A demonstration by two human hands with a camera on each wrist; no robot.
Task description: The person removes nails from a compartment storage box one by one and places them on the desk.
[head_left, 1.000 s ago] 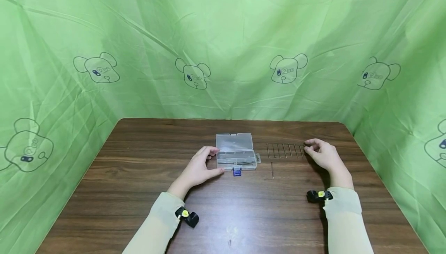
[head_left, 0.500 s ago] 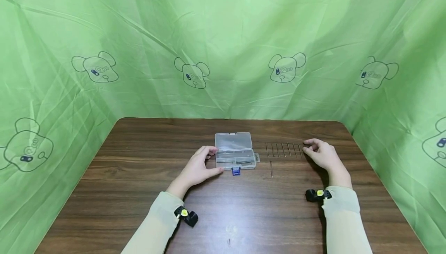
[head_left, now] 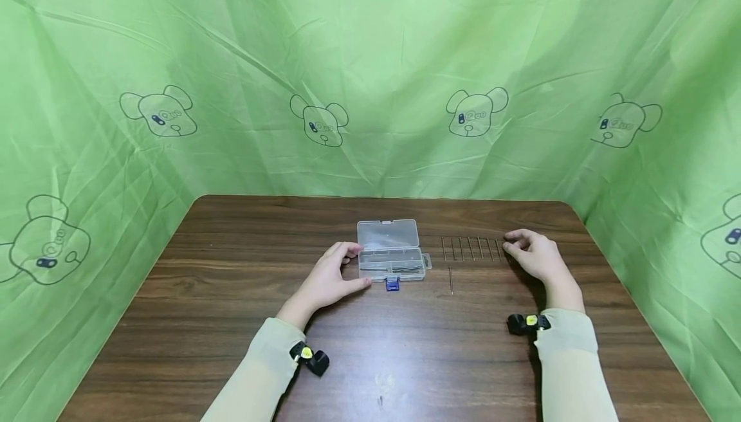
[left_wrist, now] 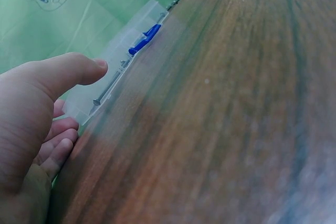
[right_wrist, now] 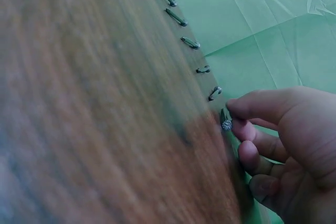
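Note:
A clear plastic box (head_left: 391,261) lies on the wooden table (head_left: 243,319), its lid (head_left: 388,234) flipped open toward the back and a blue latch (head_left: 392,284) at the front. My left hand (head_left: 354,267) grips the box's left end, thumb in front and fingers behind; the left wrist view shows the thumb (left_wrist: 79,72) at the box's corner (left_wrist: 113,69). Right of the box, several nails (head_left: 471,248) lie in a row. My right hand (head_left: 508,244) pinches the rightmost nail (right_wrist: 225,120) between thumb (right_wrist: 257,103) and forefinger. One nail (head_left: 451,279) lies apart, nearer me.
Green cloth printed with cartoon bears (head_left: 370,74) walls in the table at the back and both sides. Several thin metal pieces lie inside the box. Bare wood stretches in front of my hands to the near edge.
Both hands keep their places and grips; only the head view has shifted slightly.

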